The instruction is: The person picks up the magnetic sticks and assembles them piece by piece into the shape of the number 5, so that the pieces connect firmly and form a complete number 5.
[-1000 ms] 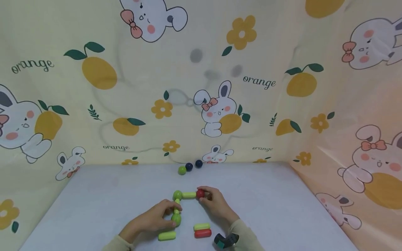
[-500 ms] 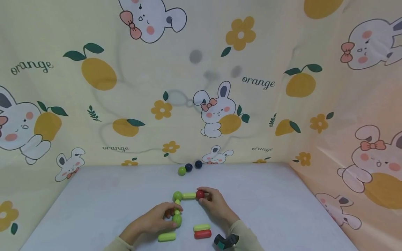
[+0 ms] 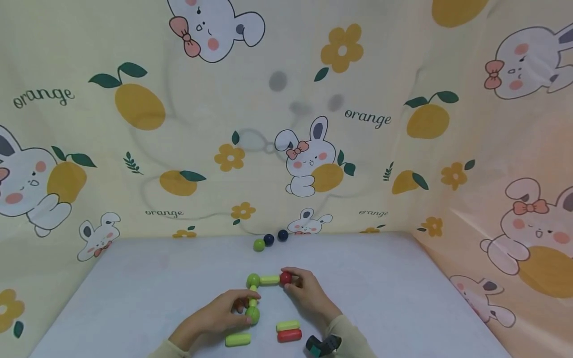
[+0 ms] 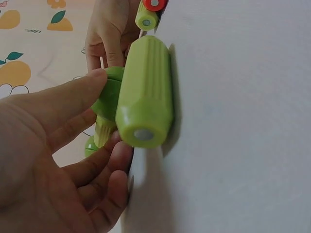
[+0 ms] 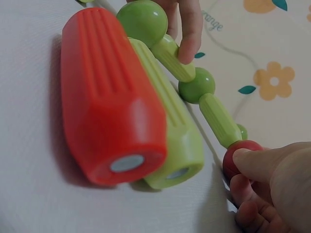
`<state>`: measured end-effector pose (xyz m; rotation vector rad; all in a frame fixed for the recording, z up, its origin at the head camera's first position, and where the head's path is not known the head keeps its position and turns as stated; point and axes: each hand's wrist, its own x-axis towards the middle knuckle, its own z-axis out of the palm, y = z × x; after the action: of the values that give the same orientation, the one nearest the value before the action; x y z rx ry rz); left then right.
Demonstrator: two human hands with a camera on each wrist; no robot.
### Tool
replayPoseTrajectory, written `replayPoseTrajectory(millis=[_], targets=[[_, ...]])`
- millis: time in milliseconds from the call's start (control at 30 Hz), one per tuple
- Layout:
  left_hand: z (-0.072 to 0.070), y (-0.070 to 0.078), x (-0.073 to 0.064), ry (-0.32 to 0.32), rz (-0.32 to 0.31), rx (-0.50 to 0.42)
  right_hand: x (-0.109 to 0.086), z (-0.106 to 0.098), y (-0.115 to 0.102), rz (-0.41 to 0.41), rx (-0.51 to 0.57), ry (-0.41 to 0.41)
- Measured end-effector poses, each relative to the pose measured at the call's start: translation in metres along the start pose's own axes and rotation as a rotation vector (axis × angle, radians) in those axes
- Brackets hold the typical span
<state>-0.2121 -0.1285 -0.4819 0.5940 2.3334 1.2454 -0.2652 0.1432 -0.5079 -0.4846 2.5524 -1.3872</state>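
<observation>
An L-shaped chain of magnetic balls and rods lies on the white table. At its near end is a green ball, joined by a light green rod to a corner green ball. From that corner a second light green rod runs right to a red ball. My left hand grips the near ball and the rod above it, thumb on the ball. My right hand pinches the red ball between thumb and fingers.
A loose light green rod lies by my left hand. Between my forearms a red rod sits against another light green rod. A green ball and two dark blue balls rest near the back wall.
Both hands keep their hold on the chain and have hardly moved. The whole head view has shifted very slightly.
</observation>
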Motion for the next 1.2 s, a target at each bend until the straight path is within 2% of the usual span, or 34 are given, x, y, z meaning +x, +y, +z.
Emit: replayPoseTrajectory(millis=[533,967,1200], targets=[[-0.0008,-0.0054,-0.0004,0.003,0.045,-0.019,-0.0018,0.0020,-0.0019,0.030,0.052,0.014],[-0.0016,-0.0037,0.0021,0.005,0.061,-0.012,-0.0020,0.0010,-0.0080,0.013,0.058,0.020],[-0.0003,-0.0038,0.0022,0.007,0.060,-0.015,-0.0017,0.0014,-0.0041,-0.006,0.050,0.022]])
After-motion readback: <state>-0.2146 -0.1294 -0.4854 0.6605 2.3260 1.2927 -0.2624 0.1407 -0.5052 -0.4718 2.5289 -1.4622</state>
